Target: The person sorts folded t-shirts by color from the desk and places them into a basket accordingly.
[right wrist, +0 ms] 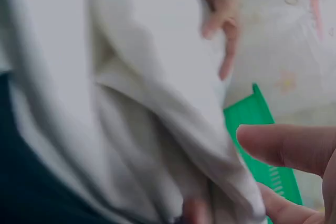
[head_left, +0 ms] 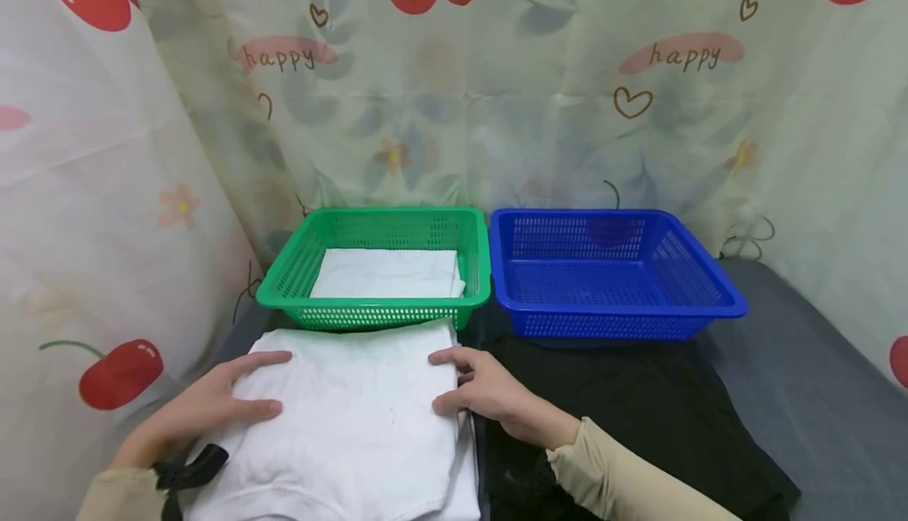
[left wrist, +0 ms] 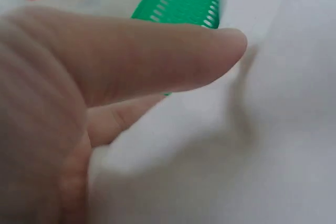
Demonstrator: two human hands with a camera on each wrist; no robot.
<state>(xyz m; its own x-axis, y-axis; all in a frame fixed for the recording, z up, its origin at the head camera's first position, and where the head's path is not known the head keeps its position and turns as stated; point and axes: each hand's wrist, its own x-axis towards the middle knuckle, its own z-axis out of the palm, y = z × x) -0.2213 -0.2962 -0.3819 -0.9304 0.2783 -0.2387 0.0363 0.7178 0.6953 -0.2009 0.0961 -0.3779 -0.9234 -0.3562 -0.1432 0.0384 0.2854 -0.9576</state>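
Note:
A folded white T-shirt (head_left: 355, 411), its curved neckline towards the near edge, lies over more white cloth (head_left: 464, 474). My left hand (head_left: 220, 399) holds its left side. In the left wrist view the thumb (left wrist: 173, 56) is above the cloth, and the other fingers are partly hidden behind its edge. My right hand (head_left: 489, 395) holds the right side, with some fingers tucked out of sight at the edge. The right wrist view shows loose folds along that side. Just beyond, folded white cloth (head_left: 386, 273) lies inside a green basket (head_left: 372, 316).
A blue basket (head_left: 617, 324) stands to the right of the green one. Black cloth (head_left: 638, 403) is spread in front of it on the grey surface (head_left: 830, 379). Printed curtains (head_left: 468, 135) hang at the back and both sides.

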